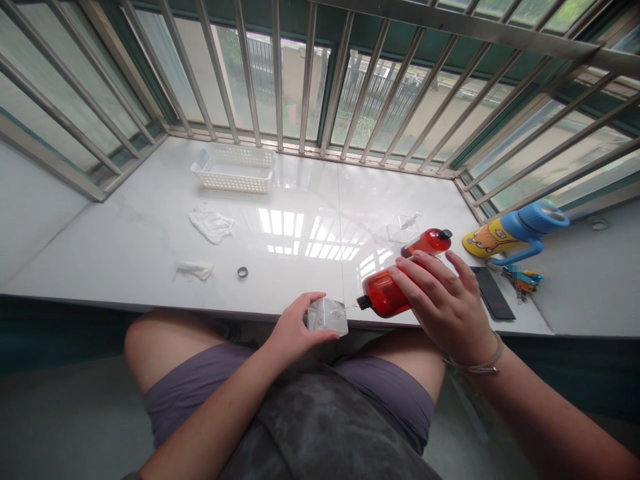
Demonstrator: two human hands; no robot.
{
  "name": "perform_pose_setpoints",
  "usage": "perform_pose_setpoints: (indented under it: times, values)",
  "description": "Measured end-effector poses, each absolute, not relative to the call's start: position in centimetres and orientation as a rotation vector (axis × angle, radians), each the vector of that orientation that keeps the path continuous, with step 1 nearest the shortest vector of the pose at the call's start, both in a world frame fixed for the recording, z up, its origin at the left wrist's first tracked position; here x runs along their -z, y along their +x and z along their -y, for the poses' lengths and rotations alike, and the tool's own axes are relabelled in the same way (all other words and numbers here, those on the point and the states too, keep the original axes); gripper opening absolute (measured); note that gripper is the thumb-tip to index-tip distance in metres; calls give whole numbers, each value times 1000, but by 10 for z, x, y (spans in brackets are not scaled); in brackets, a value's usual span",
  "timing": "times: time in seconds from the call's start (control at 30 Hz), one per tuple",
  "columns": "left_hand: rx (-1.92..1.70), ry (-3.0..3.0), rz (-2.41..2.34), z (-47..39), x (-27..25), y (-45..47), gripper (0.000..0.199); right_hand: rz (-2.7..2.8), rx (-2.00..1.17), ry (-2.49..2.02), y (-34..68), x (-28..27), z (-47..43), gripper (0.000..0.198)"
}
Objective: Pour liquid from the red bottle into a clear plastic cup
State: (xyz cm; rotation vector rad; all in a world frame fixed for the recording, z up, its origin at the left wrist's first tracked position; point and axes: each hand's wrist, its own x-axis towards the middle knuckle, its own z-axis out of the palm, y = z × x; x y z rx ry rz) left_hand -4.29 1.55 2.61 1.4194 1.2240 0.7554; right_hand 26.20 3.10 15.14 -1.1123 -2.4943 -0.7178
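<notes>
My left hand point(300, 330) grips a small clear square container point(327, 317) between thumb and fingers, just off the front edge of the white counter. Wrapped over a red-orange bottle point(387, 293), my right hand point(443, 300) holds it tipped to the left. The bottle's black threaded mouth has no cap on it, and a thin clear stream runs from it toward the container. Behind my right hand a second red-orange bottle point(430, 241) with a black cap is partly hidden.
White plastic basket point(235, 180) at the back left, crumpled white cloth point(213, 225), small white wad point(195, 269) and black ring point(243, 272) nearer. At right are a clear square item point(403, 230), blue-and-yellow tumbler point(493, 237) and dark phone point(494, 293). Metal bars point(277, 80) line the window.
</notes>
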Motion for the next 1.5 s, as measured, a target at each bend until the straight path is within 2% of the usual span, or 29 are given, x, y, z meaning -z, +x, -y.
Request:
perform_pose_setpoints:
  times: [0.53,1.5]
  values:
    - [-764,1412,-1215,-15,-27,-43,80,2534,646,-1055,252,-131,-34,49]
    - [-773,1448,-1211,-13,-24,-44,82,2660,626,-1021,248,-114,-42,47]
